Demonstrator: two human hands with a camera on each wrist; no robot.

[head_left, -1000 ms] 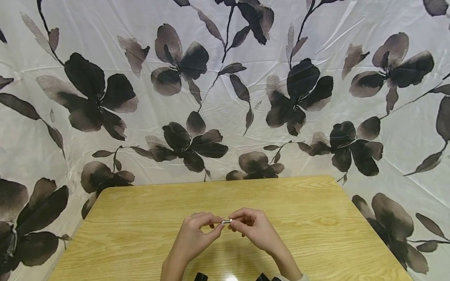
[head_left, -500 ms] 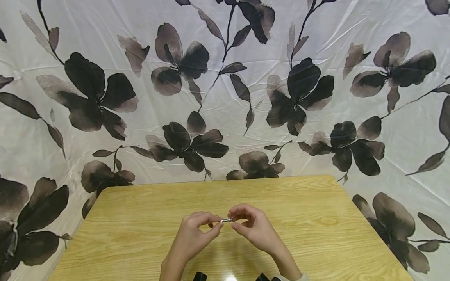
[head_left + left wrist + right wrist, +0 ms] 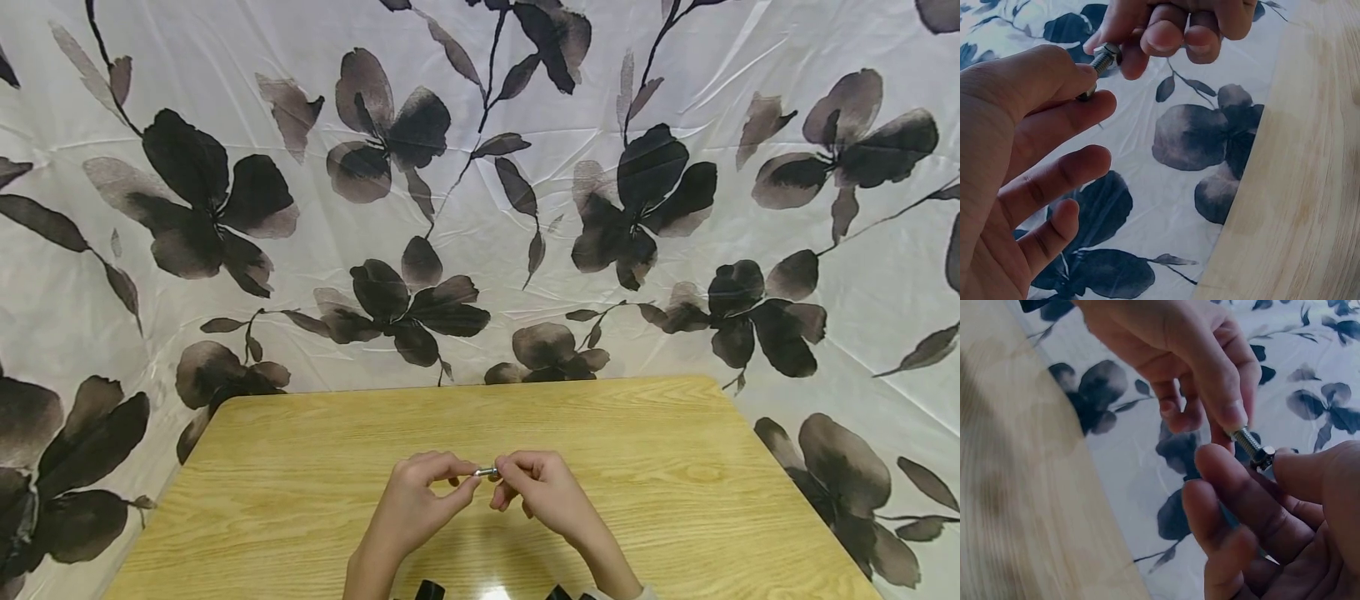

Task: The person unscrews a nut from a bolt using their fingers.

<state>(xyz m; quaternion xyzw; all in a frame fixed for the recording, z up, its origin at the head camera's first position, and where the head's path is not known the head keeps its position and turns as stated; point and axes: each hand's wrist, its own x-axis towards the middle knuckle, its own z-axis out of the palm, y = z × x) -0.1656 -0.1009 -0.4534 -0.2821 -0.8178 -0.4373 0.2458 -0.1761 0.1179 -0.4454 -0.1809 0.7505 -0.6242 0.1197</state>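
Silver-grey metal catches the light near the lower middle of the head view: a small bolt point(image 3: 487, 472) held in the air between the person's two hands, over the bench point(image 3: 300, 467). The left hand point(image 3: 423, 492) reaches up from the bottom edge, wrist bent inward, fingers pinching the bolt's left end. The right hand point(image 3: 543, 492) slants in from the lower right, its thumb and forefinger closed on the other end. A pale cuff point(image 3: 647, 592) shows at that wrist. The bench top is yellow wood grain with rounded far corners; behind it hangs a creased, slightly shiny white cloth point(image 3: 525, 333) printed with dark flowers. Dark stubby shapes point(image 3: 430, 590) poke up at the bottom edge.

From the left wrist, the bolt sits at upper left, tilted, its ridged thread showing. The left thumb and forefinger grasp its lower end; the other three fingers spread loosely below. The right hand comes in along the top edge, fingertips around a hexagonal piece point(image 3: 1109, 51).

From the right wrist, the thread runs slantwise, right of centre. The left hand hangs from the top, gripping one end; the right thumb presses the six-sided end at lower right, other fingers loosely bent, one blurred. Whether that end is head or nut, I can't tell.
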